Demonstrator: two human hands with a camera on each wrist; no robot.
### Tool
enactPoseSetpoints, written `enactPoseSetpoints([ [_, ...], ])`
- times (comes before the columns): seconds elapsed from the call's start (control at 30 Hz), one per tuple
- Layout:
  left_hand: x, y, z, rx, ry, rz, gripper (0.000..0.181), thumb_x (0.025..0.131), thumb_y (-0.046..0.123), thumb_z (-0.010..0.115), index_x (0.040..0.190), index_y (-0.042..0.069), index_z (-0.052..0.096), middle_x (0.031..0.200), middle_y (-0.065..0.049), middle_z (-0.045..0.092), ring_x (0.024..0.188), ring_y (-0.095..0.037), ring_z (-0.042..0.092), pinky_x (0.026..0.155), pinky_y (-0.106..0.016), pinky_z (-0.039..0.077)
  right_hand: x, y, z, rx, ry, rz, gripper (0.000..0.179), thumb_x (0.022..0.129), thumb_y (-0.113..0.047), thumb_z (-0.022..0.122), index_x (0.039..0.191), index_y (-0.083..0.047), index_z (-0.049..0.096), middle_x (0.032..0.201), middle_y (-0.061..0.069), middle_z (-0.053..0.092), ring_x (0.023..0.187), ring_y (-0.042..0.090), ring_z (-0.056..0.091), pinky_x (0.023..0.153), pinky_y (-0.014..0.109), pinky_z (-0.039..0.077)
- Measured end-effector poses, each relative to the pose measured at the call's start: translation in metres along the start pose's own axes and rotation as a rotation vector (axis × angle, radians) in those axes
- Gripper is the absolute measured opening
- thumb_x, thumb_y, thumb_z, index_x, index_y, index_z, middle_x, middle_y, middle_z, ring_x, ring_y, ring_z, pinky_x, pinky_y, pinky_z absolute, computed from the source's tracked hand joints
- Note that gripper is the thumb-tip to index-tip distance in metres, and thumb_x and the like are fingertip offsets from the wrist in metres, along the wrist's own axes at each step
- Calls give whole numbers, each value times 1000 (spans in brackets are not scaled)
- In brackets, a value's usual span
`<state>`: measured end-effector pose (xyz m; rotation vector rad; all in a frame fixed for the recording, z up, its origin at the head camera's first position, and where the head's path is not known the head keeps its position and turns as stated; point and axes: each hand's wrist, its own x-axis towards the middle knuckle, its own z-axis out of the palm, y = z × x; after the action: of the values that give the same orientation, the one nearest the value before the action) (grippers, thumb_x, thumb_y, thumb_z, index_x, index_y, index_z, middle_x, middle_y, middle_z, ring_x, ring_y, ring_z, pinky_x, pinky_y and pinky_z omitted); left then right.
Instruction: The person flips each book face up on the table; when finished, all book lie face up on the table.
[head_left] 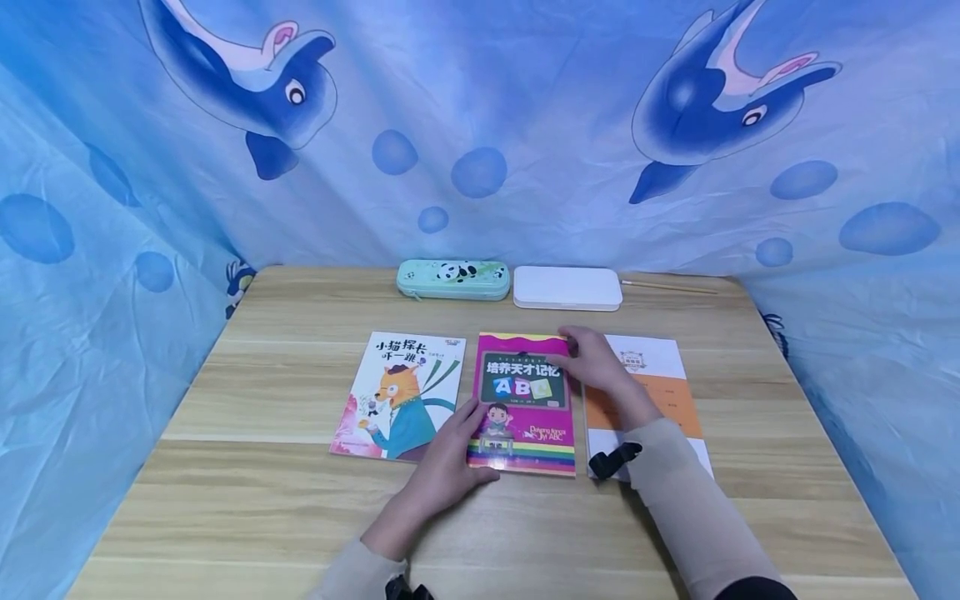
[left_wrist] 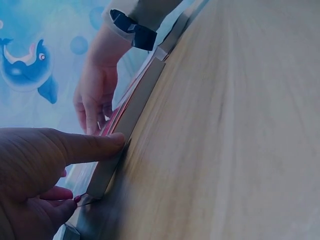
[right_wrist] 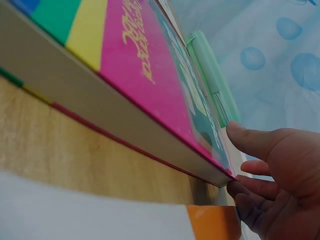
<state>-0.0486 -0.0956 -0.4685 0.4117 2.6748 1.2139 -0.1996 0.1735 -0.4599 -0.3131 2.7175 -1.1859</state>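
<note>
A thick pink book with "ABC" on its cover lies flat on the wooden table. My left hand is at its lower left corner. Its straight thumb touches the bottom edge, and the other fingers lie along the left side. At the upper right corner, my right hand touches the edge with its fingertips, while the thumb is held apart above. To the left lies a picture book with an orange cat. An orange and white book lies to the right, partly under my right forearm.
Along the table's back edge stand a mint green panda pencil case and a white case. A thin wooden stick, perhaps a brush, lies beside them. A blue dolphin-print curtain hangs behind the wooden table.
</note>
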Motion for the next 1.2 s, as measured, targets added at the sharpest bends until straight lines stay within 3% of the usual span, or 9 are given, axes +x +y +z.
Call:
enactPoseSetpoints([
  [0.3, 3, 2, 0, -4, -10, 7, 99, 77, 28, 90, 158, 13, 35, 166, -10, 23, 149, -36, 27, 116, -54, 35, 0, 4, 0, 8, 23, -19, 65, 95, -28, 72, 147, 1, 47, 134, 20, 58, 118, 34, 59, 99, 51, 53],
  [0.5, 3, 4, -1, 36, 34, 47, 93, 80, 35, 88, 156, 14, 40, 166, -9, 23, 152, -33, 23, 115, -57, 35, 0, 4, -5, 13, 55, -87, 65, 97, -31, 69, 148, 1, 46, 131, 20, 58, 115, 35, 59, 95, 51, 55],
  [0.67, 7, 9, 1, 20, 28, 89, 88, 84, 36, 84, 156, 17, 39, 166, -6, 25, 152, -31, 23, 113, -58, 37, -8, 8, -15, 19, 69, -40, 68, 98, -34, 68, 152, -1, 42, 141, 20, 52, 122, 38, 55, 99, 55, 52],
  [0.93, 11, 15, 4, 7, -1, 111, 85, 86, 36, 81, 157, 19, 38, 166, -6, 24, 151, -32, 24, 112, -60, 38, -20, 18, -33, 16, 70, 8, 64, 98, -31, 68, 151, -3, 43, 141, 19, 52, 123, 37, 52, 101, 56, 50],
  [1.2, 12, 19, 5, 11, -11, 127, 83, 87, 35, 81, 157, 18, 39, 165, -6, 27, 151, -32, 25, 113, -59, 38, -34, 31, -57, 30, 59, 57, 65, 99, -38, 65, 153, -9, 43, 143, 16, 50, 125, 35, 49, 102, 55, 48],
])
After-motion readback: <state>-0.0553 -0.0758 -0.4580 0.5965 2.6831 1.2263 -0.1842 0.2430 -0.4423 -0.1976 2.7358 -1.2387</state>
